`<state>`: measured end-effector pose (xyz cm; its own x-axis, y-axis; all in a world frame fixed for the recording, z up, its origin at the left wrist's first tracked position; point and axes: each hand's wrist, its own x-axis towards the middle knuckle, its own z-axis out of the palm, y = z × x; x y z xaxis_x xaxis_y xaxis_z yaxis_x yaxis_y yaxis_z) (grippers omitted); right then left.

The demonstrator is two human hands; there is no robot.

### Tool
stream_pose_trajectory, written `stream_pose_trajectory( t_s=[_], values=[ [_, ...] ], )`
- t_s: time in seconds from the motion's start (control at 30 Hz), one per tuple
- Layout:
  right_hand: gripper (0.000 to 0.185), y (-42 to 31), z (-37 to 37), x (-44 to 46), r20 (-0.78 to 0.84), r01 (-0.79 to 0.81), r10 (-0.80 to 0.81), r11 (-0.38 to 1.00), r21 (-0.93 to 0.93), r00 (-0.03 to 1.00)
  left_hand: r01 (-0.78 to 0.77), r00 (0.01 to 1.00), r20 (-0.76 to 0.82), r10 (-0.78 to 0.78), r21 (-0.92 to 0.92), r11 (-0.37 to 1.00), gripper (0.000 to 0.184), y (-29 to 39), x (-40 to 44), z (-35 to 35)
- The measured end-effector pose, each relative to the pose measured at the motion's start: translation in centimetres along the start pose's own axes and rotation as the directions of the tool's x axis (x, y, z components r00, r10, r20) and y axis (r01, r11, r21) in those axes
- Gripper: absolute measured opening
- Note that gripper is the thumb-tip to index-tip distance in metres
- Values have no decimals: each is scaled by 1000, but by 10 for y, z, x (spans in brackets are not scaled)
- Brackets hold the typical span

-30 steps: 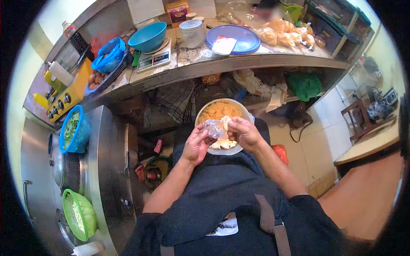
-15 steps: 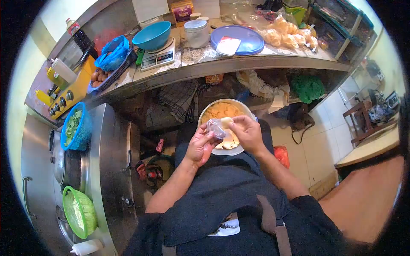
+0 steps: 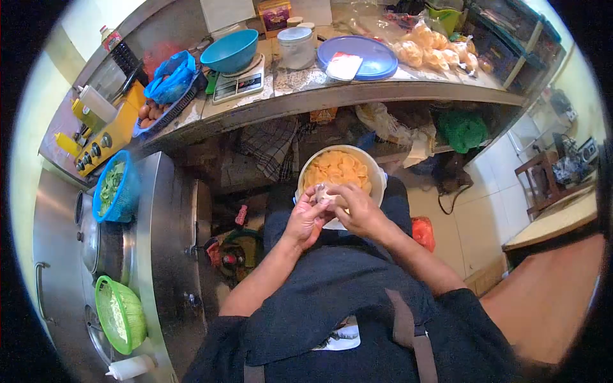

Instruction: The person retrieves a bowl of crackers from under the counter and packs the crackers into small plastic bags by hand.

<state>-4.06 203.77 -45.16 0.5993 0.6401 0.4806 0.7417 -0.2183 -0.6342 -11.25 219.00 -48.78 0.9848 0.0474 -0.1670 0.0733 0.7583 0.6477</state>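
Note:
A white tub [image 3: 381, 186] rests on my lap, holding a heap of thin yellow-orange crisps [image 3: 337, 167]. Above its near side, my left hand [image 3: 304, 221] pinches a small clear plastic bag [image 3: 324, 193] between thumb and fingers. My right hand [image 3: 361, 209] meets it from the other side, fingers bent and pressed together at the bag. Whatever those right fingertips hold is hidden behind them. Both hands cover the near part of the tub.
Along the counter ahead stand a kitchen scale [image 3: 239, 87] with a blue bowl [image 3: 230, 52], a lidded jar [image 3: 296, 51], a purple lid [image 3: 377, 59] and several filled bags [image 3: 436, 51]. At left are a blue basket of greens [image 3: 115, 186] and a green basket [image 3: 129, 316].
My right hand has come in against the small bag, and the pale piece it held is now out of sight. More crisps show in the tub.

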Motion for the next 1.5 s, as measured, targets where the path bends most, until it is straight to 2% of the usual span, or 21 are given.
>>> stream_pose_trajectory(
  t_s=[0.1,0.2,0.3,0.4,0.43,0.47,0.53,0.6,0.63,0.67,0.73,0.9,1.13,1.23,1.33,1.43,1.5],
  values=[
    [35,3,0,0,-14,-11,12,999,38,1000,51,999,-4,-51,-31,998,45,1,-1,2],
    [33,-2,1,2,57,-61,63,997,-43,996,119,993,-2,-119,-57,991,43,-3,-8,4],
    [28,4,3,2,198,-116,118,993,-19,973,123,992,-26,-124,-50,991,38,-12,-4,-6],
    [24,12,-10,9,333,-285,198,930,234,922,97,986,-137,-94,17,995,33,-13,-3,-13],
    [19,34,-6,8,234,-298,229,899,322,945,84,981,-181,-74,49,995,31,-12,-3,-12],
    [24,45,-12,13,223,-383,331,885,264,917,71,973,-225,-52,80,994,30,-10,-3,-11],
    [37,74,-9,9,177,-331,328,943,-13,928,-4,954,-297,29,86,996,25,-9,-4,-8],
    [53,98,4,0,438,-255,364,923,-289,822,-80,924,-362,123,131,988,23,-10,-2,-14],
    [63,106,19,-13,481,-268,416,899,-347,772,-130,915,-369,162,110,985,19,-7,-1,-16],
    [64,105,28,-17,545,-276,493,858,-433,678,-197,906,-362,218,94,976,19,-6,2,-18],
    [57,98,48,-26,550,-193,509,825,-531,662,-318,874,-365,320,67,946,18,-6,5,-29],
    [49,109,74,-39,461,-131,444,815,-565,768,-359,871,-348,346,30,933,13,8,1,-24],
    [46,106,67,-43,417,-144,387,851,-506,823,-218,952,-235,196,-69,974,22,9,-5,-10],
    [44,100,65,-35,528,-163,428,865,-474,734,-192,967,-182,177,-68,979,26,9,-3,-13],
    [41,106,69,-38,494,-144,412,858,-493,765,-183,971,-168,169,-74,980,27,10,-3,-12],
    [39,95,63,-33,492,-182,437,857,-482,753,-179,971,-174,163,-79,981,27,10,-5,-11],
    [39,103,71,-37,512,-109,420,840,-531,749,-184,968,-182,174,-41,982,26,9,-4,-11]
  ],
)
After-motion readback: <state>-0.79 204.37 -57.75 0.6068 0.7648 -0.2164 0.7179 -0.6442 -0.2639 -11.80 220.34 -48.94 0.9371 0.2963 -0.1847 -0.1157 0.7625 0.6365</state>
